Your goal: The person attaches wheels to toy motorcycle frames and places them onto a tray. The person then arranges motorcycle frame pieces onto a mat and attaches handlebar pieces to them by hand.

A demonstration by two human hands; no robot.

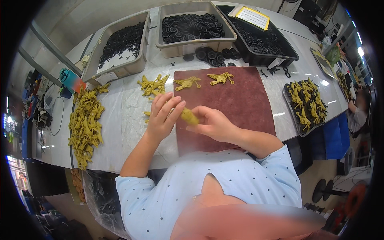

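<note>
Over the left edge of a dark red cloth, my left hand and my right hand hold a yellow-green plastic part between them. The part is blurred and half covered by my fingers, so its full shape is hidden. Both hands have their fingers closed on it. Two similar yellow-green parts, one at the cloth's far left corner and another to its right, lie flat. Beyond my left hand is a small heap of such parts on the white table.
A large yellow-green pile covers the table's left side, beside a teal and orange bottle. Along the back stand two grey bins and a black bin of black pieces. Loose black wheels lie in front. A loaded tray sits right.
</note>
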